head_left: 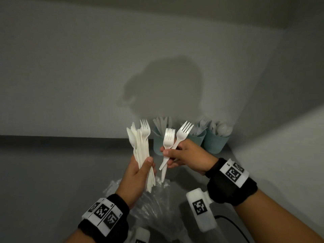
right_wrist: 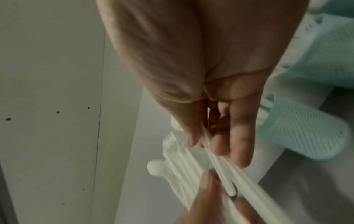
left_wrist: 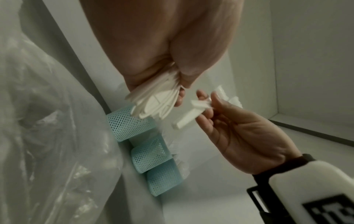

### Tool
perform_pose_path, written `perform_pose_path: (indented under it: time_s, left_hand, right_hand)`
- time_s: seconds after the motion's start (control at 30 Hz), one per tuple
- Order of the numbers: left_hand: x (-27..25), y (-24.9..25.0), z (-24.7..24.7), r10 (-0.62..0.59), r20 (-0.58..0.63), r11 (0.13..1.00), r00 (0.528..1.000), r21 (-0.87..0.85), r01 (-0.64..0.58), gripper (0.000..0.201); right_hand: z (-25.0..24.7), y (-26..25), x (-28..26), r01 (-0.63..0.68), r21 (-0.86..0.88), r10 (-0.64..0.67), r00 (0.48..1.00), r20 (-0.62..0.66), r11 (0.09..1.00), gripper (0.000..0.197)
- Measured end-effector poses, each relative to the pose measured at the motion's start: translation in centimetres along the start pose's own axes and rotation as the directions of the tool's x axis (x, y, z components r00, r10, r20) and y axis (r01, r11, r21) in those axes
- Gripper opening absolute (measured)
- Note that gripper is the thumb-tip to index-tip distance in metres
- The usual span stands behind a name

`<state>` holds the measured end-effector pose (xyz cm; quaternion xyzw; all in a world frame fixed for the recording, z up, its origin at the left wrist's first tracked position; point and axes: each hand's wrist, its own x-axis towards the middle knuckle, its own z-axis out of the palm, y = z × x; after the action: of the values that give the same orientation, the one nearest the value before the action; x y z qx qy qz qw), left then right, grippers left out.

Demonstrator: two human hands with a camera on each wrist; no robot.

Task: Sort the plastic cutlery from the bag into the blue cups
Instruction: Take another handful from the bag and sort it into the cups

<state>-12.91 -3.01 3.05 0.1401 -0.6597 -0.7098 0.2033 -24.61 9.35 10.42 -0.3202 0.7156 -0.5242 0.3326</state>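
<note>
My left hand (head_left: 140, 170) grips a thick bundle of white plastic cutlery (head_left: 141, 148), its handles fanning out below the palm (left_wrist: 151, 104). My right hand (head_left: 178, 155) pinches two white forks (head_left: 171, 139) by their handles, tines up, just right of the bundle; the handles (right_wrist: 220, 171) run between thumb and fingers. Three blue mesh cups (head_left: 214, 142) stand in a row against the back wall (left_wrist: 132, 124), each holding white cutlery. The clear plastic bag (head_left: 154, 202) lies crumpled on the table below both hands (left_wrist: 47, 136).
The grey table (head_left: 52, 181) ends at a wall right behind the cups, and a second wall (head_left: 289, 146) closes in on the right. A black cable (head_left: 231, 223) lies near my right forearm.
</note>
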Motion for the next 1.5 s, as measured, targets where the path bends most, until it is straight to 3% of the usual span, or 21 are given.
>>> perform_pose_path:
  time_s: [0.07, 0.13, 0.27, 0.37, 0.47, 0.63, 0.73, 0.83, 1.0, 1.17, 1.33, 1.37, 1.43, 1.5]
  left_hand:
    - [0.4, -0.5, 0.1, -0.024, -0.025, 0.999, 0.999, -0.024, 0.024, 0.029]
    - [0.8, -0.8, 0.1, -0.031, -0.043, 0.999, 0.999, -0.032, 0.030, 0.028]
    - [1.8, -0.7, 0.2, -0.034, -0.032, 0.997, 0.999, -0.074, 0.031, 0.027]
    - [2.6, -0.4, 0.3, -0.022, -0.027, 0.996, 0.999, -0.091, 0.020, 0.026]
    - [3.3, -0.5, 0.3, -0.040, -0.040, 0.993, 0.998, -0.109, 0.035, 0.025]
    - [3.6, -0.6, 0.3, -0.062, -0.037, 0.991, 0.997, -0.122, 0.057, 0.026]
    - [3.5, -0.6, 0.4, -0.065, -0.032, 0.990, 0.997, -0.126, 0.061, 0.026]
    - [3.4, -0.3, 0.5, -0.065, -0.030, 0.991, 0.997, -0.123, 0.061, 0.025]
    - [2.7, 0.1, 0.4, -0.053, -0.012, 0.992, 0.998, -0.115, 0.052, 0.023]
    - [2.7, 0.4, 0.4, -0.046, -0.011, 0.994, 0.999, -0.104, 0.045, 0.022]
    - [3.0, 0.5, 0.2, -0.063, -0.015, 0.989, 0.998, -0.133, 0.060, 0.021]
    - [3.0, 0.6, 0.2, -0.065, -0.011, 0.988, 0.998, -0.143, 0.063, 0.020]
    - [2.8, 0.9, 0.3, -0.060, 0.012, 0.985, 0.998, -0.163, 0.062, 0.018]
    - [2.5, 1.1, 0.5, -0.056, 0.054, 0.983, 0.997, -0.171, 0.064, 0.020]
  right_hand:
    - [-2.3, -0.4, 0.5, 0.012, -0.052, -0.018, 0.993, -0.113, 0.999, 0.007]
    - [-5.4, -0.9, 1.9, 0.019, -0.121, -0.055, 0.951, -0.304, 0.992, 0.012]
    - [-11.3, -0.8, 5.9, -0.080, -0.267, -0.120, 0.745, -0.656, 0.960, 0.028]
    - [-13.0, 0.7, 8.5, -0.216, -0.300, -0.084, 0.667, -0.740, 0.929, 0.029]
    - [-12.9, 3.2, 10.2, -0.387, -0.419, -0.043, 0.690, -0.723, 0.821, 0.030]
    - [-12.6, 5.3, 11.9, -0.486, -0.445, 0.047, 0.713, -0.699, 0.753, 0.022]
    - [-12.6, 5.3, 12.0, -0.537, -0.519, 0.100, 0.753, -0.651, 0.664, 0.045]
    - [-12.6, 6.2, 11.8, -0.555, -0.528, 0.115, 0.752, -0.649, 0.643, 0.055]
    - [-12.6, 5.2, 11.8, -0.584, -0.556, 0.150, 0.757, -0.636, 0.592, 0.038]
    - [-12.8, 5.2, 11.9, -0.586, -0.573, 0.117, 0.750, -0.651, 0.572, 0.039]
    - [-12.6, 3.7, 10.6, -0.613, -0.556, 0.118, 0.725, -0.679, 0.561, 0.061]
    - [-12.4, 2.9, 10.0, -0.604, -0.567, 0.105, 0.730, -0.675, 0.560, 0.062]
    - [-11.3, 0.9, 8.4, -0.515, -0.618, -0.001, 0.768, -0.641, 0.594, 0.047]
    - [-8.7, -0.9, 6.3, -0.289, -0.638, -0.161, 0.819, -0.551, 0.713, 0.032]
